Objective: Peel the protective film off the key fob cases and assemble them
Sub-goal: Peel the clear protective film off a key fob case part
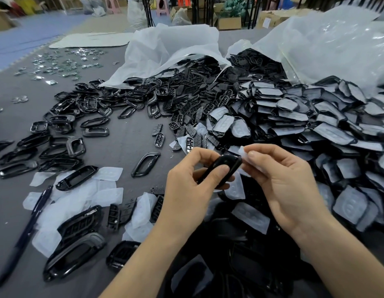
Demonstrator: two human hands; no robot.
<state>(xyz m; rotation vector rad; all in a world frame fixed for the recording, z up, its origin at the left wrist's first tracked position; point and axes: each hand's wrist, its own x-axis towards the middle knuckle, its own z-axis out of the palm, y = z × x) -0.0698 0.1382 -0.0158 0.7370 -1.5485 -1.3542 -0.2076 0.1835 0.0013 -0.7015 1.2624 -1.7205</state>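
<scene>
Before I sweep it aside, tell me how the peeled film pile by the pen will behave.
The film pile beside the pen is probably floppy: sheets look thin, translucent, overlapping. Likely very light, so a push may scatter them. Moulded bumps suggest slight stiffness.

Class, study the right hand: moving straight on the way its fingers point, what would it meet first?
Probably the glossy black plastic key fob case gripped by the left hand; the right hand, pinching a white protective film tab, points up-left at it, though depth is unclear.
</scene>
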